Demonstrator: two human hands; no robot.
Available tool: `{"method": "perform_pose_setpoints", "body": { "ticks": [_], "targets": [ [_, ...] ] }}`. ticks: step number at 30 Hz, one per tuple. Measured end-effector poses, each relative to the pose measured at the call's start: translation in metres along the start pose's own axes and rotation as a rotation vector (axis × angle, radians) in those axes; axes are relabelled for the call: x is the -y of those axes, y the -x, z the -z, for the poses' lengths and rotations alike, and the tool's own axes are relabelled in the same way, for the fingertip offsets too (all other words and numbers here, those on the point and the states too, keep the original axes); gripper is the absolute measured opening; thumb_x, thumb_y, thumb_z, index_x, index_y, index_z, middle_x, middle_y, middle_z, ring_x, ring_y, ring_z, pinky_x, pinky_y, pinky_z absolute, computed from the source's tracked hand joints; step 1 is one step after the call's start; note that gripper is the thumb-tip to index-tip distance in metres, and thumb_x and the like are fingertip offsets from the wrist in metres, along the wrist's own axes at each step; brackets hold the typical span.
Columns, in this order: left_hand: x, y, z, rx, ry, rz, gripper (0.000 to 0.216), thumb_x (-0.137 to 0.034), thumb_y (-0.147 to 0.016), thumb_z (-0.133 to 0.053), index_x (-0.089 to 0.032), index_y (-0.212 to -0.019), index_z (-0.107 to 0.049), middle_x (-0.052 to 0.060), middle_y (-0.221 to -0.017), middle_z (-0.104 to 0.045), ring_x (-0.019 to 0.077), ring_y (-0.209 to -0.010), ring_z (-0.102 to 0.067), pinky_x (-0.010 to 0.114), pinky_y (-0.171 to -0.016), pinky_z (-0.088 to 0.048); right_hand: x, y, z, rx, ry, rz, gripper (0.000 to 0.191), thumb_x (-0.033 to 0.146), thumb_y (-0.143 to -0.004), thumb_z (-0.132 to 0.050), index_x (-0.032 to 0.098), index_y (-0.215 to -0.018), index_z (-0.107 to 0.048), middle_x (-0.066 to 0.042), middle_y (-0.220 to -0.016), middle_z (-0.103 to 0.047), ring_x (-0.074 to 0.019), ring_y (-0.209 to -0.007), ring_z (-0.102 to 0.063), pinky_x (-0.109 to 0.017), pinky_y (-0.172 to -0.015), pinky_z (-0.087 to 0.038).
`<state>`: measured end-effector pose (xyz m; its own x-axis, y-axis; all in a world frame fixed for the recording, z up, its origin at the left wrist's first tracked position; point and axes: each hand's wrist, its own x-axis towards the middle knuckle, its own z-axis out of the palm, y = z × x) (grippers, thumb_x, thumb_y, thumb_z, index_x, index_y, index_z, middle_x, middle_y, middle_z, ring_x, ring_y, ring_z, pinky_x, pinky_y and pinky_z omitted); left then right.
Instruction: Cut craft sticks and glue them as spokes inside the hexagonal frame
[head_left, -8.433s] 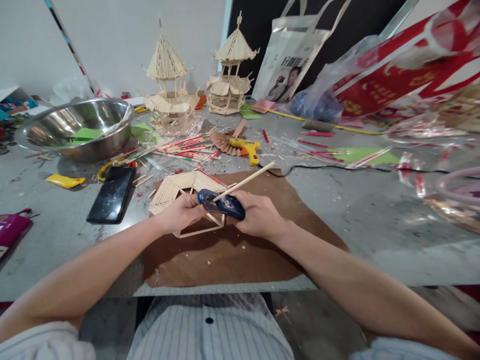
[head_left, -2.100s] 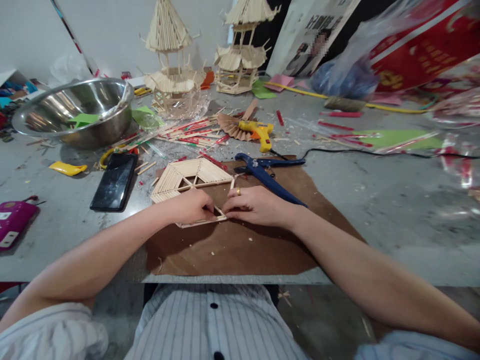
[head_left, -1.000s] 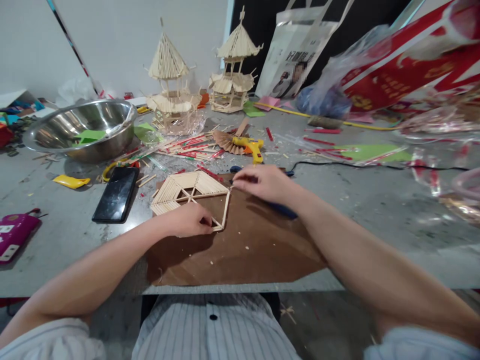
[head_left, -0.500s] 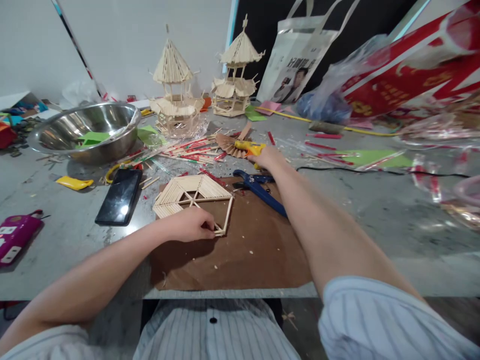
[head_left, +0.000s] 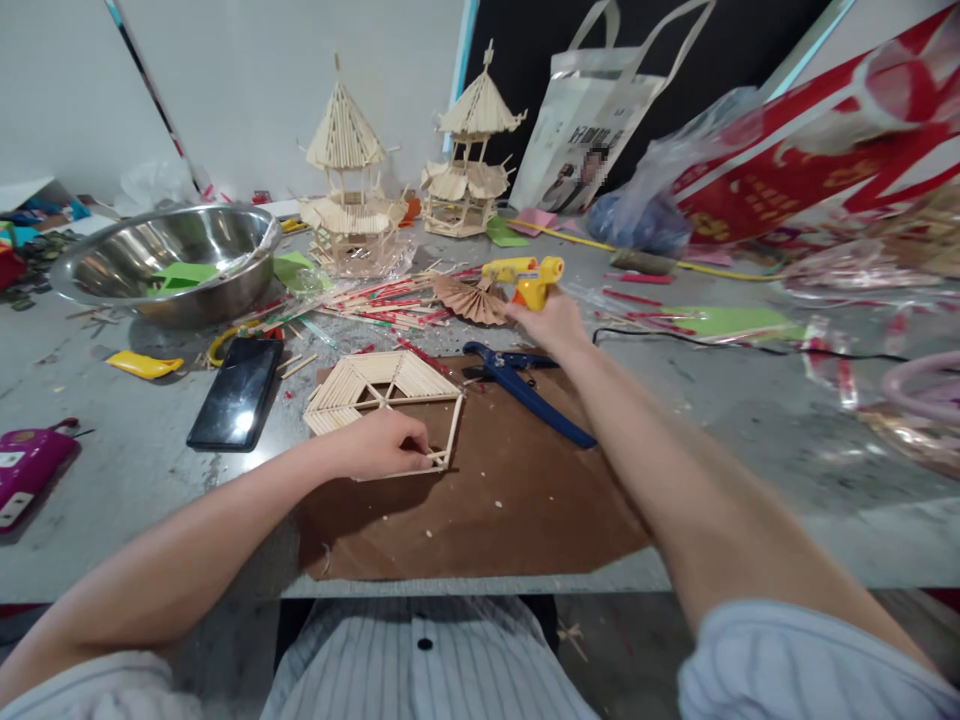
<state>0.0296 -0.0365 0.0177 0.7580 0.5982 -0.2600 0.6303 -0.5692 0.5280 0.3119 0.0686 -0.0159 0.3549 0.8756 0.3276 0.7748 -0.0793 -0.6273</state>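
Note:
My right hand (head_left: 553, 322) is closed round a yellow glue gun (head_left: 529, 277), lifted over the far part of the table. My left hand (head_left: 391, 442) rests on a hexagonal frame of thin wooden sticks (head_left: 429, 374), its fingers pinched at the near right corner. Rows of sticks fill the far sections of this frame, while its right side shows only the outline. What lies right between the fingertips is partly hidden. Under the frame is a brown board (head_left: 517, 520). Blue-handled cutters (head_left: 529, 395) lie on the board's far right edge, below my right forearm.
Two stick pagodas (head_left: 352, 215) stand at the back. A steel basin (head_left: 225, 300), a phone (head_left: 236, 395) and a purple power strip (head_left: 30, 470) are on the left. Loose red-tipped sticks (head_left: 375, 300) and a paper fan (head_left: 472, 300) lie beyond the board. A black cord (head_left: 720, 342) crosses the right.
My right hand has raised the glue gun off the table, moving it slightly right and turning it. The cutters' handle shows more fully. My left hand stays at the frame's corner.

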Motion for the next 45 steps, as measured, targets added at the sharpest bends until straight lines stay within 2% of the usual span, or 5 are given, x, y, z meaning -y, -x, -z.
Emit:
{"method": "perform_pose_setpoints", "body": {
  "ticks": [9, 17, 22, 30, 45],
  "targets": [
    [0.011, -0.005, 0.003, -0.278, 0.606, 0.136, 0.02, -0.034, -0.074, -0.052, -0.014, -0.071, -0.053, -0.005, -0.047, -0.047, 0.005, -0.04, -0.044, 0.018, -0.042, -0.036, 0.025, 0.052, 0.034, 0.162, -0.604, -0.033, 0.032, 0.045, -0.062, -0.061, 0.02, -0.081, -0.057, -0.002, -0.063, -0.059, -0.0164, -0.055, -0.057, -0.034, -0.056, -0.049],
    [0.028, -0.011, 0.009, -0.55, 1.25, 0.096, 0.022, -0.027, -0.063, -0.067, -0.013, -0.073, -0.054, -0.003, -0.058, -0.054, 0.0037, -0.043, -0.047, 0.016, -0.041, -0.041, 0.047, 0.118, 0.037, 0.457, -0.695, 0.196, 0.033, 0.042, -0.064, -0.063, 0.021, -0.09, -0.058, -0.004, -0.091, -0.064, -0.0164, -0.067, -0.059, -0.033, -0.059, -0.051],
    [0.029, -0.012, 0.012, -0.597, 1.326, 0.1, 0.021, -0.023, -0.064, -0.066, -0.013, -0.075, -0.052, -0.002, -0.063, -0.057, 0.0029, -0.041, -0.047, 0.016, -0.038, -0.039, 0.045, 0.125, 0.028, 0.565, -0.606, 0.38, 0.032, 0.044, -0.068, -0.059, 0.023, -0.093, -0.057, -0.004, -0.09, -0.064, -0.0199, -0.084, -0.059, -0.037, -0.076, -0.049],
    [0.033, -0.015, 0.013, -0.69, 1.355, 0.112, 0.017, -0.022, -0.069, -0.061, -0.015, -0.072, -0.046, -0.005, -0.056, -0.054, 0.0034, -0.038, -0.045, 0.015, -0.034, -0.037, 0.049, 0.125, 0.033, 0.49, -0.31, 0.639, 0.025, 0.043, -0.068, -0.058, 0.02, -0.064, -0.052, -0.004, -0.065, -0.056, -0.0159, -0.061, -0.053, -0.03, -0.057, -0.044],
    [0.038, -0.016, 0.01, -0.714, 1.39, 0.095, 0.015, -0.02, -0.07, -0.061, -0.015, -0.072, -0.047, -0.005, -0.055, -0.053, 0.0037, -0.038, -0.045, 0.015, -0.034, -0.038, 0.047, 0.128, 0.03, 0.446, -0.29, 0.814, 0.02, 0.037, -0.069, -0.06, 0.019, -0.066, -0.051, -0.002, -0.063, -0.056, -0.0116, -0.056, -0.052, -0.024, -0.053, -0.042]
  ]
}}
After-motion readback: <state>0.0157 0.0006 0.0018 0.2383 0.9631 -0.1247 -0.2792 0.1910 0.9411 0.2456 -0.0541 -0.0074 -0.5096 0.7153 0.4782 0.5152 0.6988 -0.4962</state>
